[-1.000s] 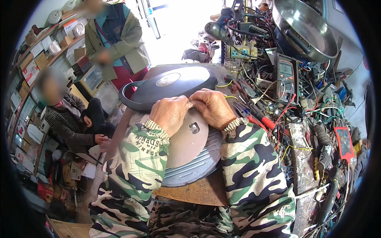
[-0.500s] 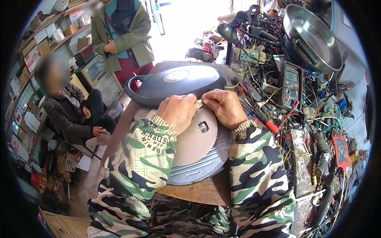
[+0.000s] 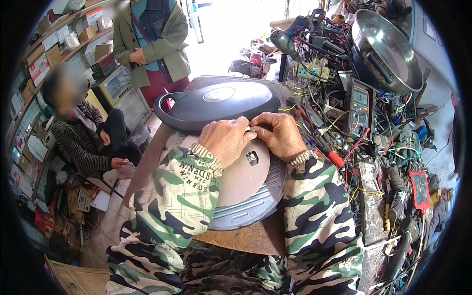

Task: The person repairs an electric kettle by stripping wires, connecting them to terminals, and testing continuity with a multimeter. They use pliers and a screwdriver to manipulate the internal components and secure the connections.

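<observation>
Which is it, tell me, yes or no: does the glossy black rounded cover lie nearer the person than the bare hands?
No, the cover lies beyond the left hand and right hand.

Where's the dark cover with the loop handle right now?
In the head view, the dark cover is in the upper middle, just beyond the left hand and right hand, left of the multimeter.

Daylight from the doorway [image 3: 231,39] burns out to white. Glare marks the metal pan [image 3: 393,54] and dark cover [image 3: 246,105]. Straight edges bend toward the black rim; the seated person's head [image 3: 65,91] is blurred.
</observation>
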A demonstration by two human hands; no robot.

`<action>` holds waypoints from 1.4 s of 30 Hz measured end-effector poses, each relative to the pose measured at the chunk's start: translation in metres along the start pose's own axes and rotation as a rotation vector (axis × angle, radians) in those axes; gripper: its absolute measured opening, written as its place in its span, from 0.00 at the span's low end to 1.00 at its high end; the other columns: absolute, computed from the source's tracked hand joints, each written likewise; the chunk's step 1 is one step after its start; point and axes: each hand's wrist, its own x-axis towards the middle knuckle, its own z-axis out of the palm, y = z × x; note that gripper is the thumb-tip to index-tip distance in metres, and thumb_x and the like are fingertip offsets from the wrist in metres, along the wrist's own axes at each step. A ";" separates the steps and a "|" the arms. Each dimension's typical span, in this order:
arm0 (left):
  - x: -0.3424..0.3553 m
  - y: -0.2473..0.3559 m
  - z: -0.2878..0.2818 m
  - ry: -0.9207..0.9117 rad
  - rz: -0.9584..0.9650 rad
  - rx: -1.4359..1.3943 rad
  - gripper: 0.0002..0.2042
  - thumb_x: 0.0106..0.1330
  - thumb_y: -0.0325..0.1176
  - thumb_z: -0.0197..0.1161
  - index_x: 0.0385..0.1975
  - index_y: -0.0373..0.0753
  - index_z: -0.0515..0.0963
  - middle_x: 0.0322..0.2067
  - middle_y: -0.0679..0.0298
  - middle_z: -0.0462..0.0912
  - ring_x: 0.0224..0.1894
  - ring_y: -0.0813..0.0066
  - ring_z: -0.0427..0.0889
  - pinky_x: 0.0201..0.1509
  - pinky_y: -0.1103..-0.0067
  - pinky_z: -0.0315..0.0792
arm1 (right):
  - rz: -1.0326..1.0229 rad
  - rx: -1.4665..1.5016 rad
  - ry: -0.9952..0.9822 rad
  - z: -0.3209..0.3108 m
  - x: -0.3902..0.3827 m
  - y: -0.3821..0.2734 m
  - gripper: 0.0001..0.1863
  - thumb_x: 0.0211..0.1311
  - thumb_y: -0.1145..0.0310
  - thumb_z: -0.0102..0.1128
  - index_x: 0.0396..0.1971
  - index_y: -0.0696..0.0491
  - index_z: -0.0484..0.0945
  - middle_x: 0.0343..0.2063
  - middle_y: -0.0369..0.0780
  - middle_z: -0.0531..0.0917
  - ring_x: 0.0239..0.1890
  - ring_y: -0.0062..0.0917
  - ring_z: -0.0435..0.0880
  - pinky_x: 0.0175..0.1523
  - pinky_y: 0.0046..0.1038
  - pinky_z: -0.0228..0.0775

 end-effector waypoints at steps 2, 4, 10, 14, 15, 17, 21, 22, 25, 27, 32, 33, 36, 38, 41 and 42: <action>-0.001 -0.005 0.004 0.039 0.052 -0.007 0.11 0.72 0.40 0.63 0.38 0.37 0.79 0.31 0.50 0.86 0.36 0.46 0.86 0.39 0.58 0.78 | 0.016 0.031 -0.011 0.002 0.000 0.000 0.07 0.59 0.73 0.70 0.37 0.56 0.87 0.30 0.46 0.88 0.33 0.32 0.90 0.41 0.30 0.79; 0.005 -0.001 0.005 0.046 0.088 0.016 0.11 0.72 0.39 0.63 0.37 0.37 0.79 0.30 0.50 0.85 0.35 0.46 0.86 0.38 0.59 0.78 | 0.015 0.017 0.007 -0.006 -0.004 0.003 0.07 0.59 0.73 0.70 0.37 0.56 0.87 0.30 0.46 0.88 0.34 0.34 0.90 0.42 0.31 0.79; 0.006 0.001 0.005 0.073 0.071 0.043 0.10 0.71 0.38 0.63 0.33 0.37 0.79 0.28 0.50 0.85 0.33 0.47 0.85 0.36 0.60 0.78 | -0.029 -0.022 0.028 -0.006 -0.005 0.002 0.06 0.59 0.73 0.68 0.36 0.56 0.86 0.30 0.48 0.87 0.35 0.41 0.89 0.42 0.33 0.78; 0.006 0.002 0.008 0.108 0.064 0.012 0.10 0.71 0.38 0.64 0.33 0.37 0.80 0.28 0.52 0.84 0.33 0.48 0.85 0.37 0.60 0.78 | -0.011 -0.023 0.026 -0.009 -0.006 0.000 0.06 0.60 0.73 0.67 0.36 0.56 0.85 0.31 0.48 0.87 0.36 0.42 0.88 0.43 0.34 0.78; 0.008 0.002 0.009 0.120 0.080 0.012 0.10 0.71 0.38 0.64 0.33 0.37 0.81 0.28 0.52 0.84 0.33 0.48 0.85 0.37 0.60 0.78 | -0.001 -0.022 0.026 -0.012 -0.007 0.000 0.06 0.60 0.73 0.67 0.37 0.56 0.85 0.32 0.48 0.87 0.37 0.42 0.88 0.43 0.34 0.78; 0.010 0.003 0.011 0.145 0.112 0.011 0.10 0.70 0.38 0.64 0.33 0.38 0.82 0.29 0.53 0.84 0.34 0.49 0.85 0.38 0.60 0.78 | -0.075 -0.044 0.050 -0.015 -0.009 0.005 0.07 0.60 0.74 0.66 0.37 0.57 0.85 0.33 0.48 0.87 0.38 0.43 0.88 0.43 0.35 0.78; -0.012 -0.011 -0.004 0.162 0.032 0.037 0.10 0.69 0.40 0.65 0.35 0.39 0.84 0.31 0.54 0.83 0.36 0.50 0.85 0.40 0.61 0.79 | -0.220 -0.064 0.016 0.012 0.003 0.001 0.07 0.60 0.75 0.64 0.38 0.57 0.85 0.34 0.48 0.85 0.38 0.46 0.87 0.43 0.37 0.77; -0.015 -0.011 -0.006 0.166 0.000 0.043 0.11 0.67 0.41 0.66 0.35 0.39 0.83 0.32 0.53 0.84 0.37 0.50 0.85 0.42 0.60 0.79 | -0.237 -0.035 0.011 0.015 0.004 -0.001 0.07 0.60 0.75 0.64 0.37 0.58 0.85 0.32 0.48 0.85 0.37 0.46 0.86 0.42 0.37 0.77; 0.014 0.011 0.017 0.135 0.072 -0.054 0.12 0.66 0.42 0.68 0.38 0.39 0.82 0.35 0.54 0.84 0.39 0.50 0.86 0.43 0.61 0.79 | -0.118 -0.097 0.072 -0.020 -0.012 0.012 0.07 0.60 0.76 0.66 0.37 0.59 0.86 0.31 0.47 0.86 0.34 0.39 0.89 0.40 0.33 0.78; 0.009 0.007 0.013 0.111 0.073 -0.022 0.13 0.65 0.43 0.69 0.39 0.39 0.81 0.36 0.54 0.84 0.40 0.51 0.86 0.43 0.61 0.80 | -0.069 -0.055 0.086 -0.011 -0.010 0.009 0.08 0.59 0.76 0.69 0.39 0.59 0.86 0.31 0.46 0.89 0.33 0.30 0.90 0.41 0.29 0.79; 0.002 -0.002 0.010 0.123 0.101 0.110 0.09 0.67 0.39 0.66 0.33 0.41 0.80 0.30 0.59 0.84 0.35 0.55 0.87 0.38 0.63 0.81 | -0.055 -0.034 0.054 0.000 -0.004 0.001 0.06 0.58 0.77 0.69 0.36 0.59 0.86 0.30 0.44 0.88 0.32 0.29 0.89 0.40 0.28 0.78; 0.003 -0.003 0.013 0.120 0.109 0.117 0.09 0.68 0.39 0.65 0.32 0.41 0.81 0.30 0.59 0.84 0.35 0.55 0.87 0.38 0.63 0.81 | -0.056 -0.023 0.050 -0.001 -0.005 0.002 0.06 0.58 0.77 0.69 0.36 0.59 0.86 0.29 0.44 0.88 0.32 0.29 0.89 0.40 0.28 0.78; 0.007 -0.004 0.020 0.126 0.136 0.135 0.09 0.69 0.39 0.64 0.30 0.41 0.81 0.30 0.60 0.85 0.35 0.56 0.88 0.37 0.63 0.81 | -0.058 -0.044 0.060 -0.004 -0.007 0.004 0.06 0.57 0.77 0.69 0.35 0.59 0.86 0.29 0.44 0.88 0.32 0.30 0.89 0.40 0.28 0.78; 0.012 -0.001 0.024 0.124 0.147 0.124 0.09 0.69 0.38 0.63 0.30 0.42 0.82 0.29 0.60 0.85 0.35 0.56 0.88 0.37 0.63 0.81 | -0.058 -0.093 0.080 -0.010 -0.009 0.005 0.06 0.57 0.77 0.69 0.35 0.59 0.86 0.29 0.44 0.88 0.32 0.31 0.89 0.40 0.28 0.78; 0.002 -0.005 0.012 0.156 0.133 0.153 0.09 0.69 0.38 0.63 0.30 0.41 0.82 0.29 0.59 0.84 0.34 0.55 0.87 0.37 0.63 0.81 | -0.076 -0.060 0.061 -0.001 -0.005 0.000 0.06 0.57 0.77 0.70 0.35 0.59 0.86 0.29 0.45 0.88 0.32 0.31 0.89 0.40 0.28 0.78; 0.003 -0.005 0.012 0.151 0.119 0.142 0.09 0.69 0.38 0.63 0.29 0.41 0.82 0.28 0.59 0.84 0.34 0.55 0.87 0.37 0.62 0.80 | -0.065 -0.062 0.061 -0.002 -0.005 0.000 0.06 0.57 0.76 0.70 0.35 0.59 0.86 0.29 0.45 0.88 0.32 0.31 0.89 0.40 0.28 0.78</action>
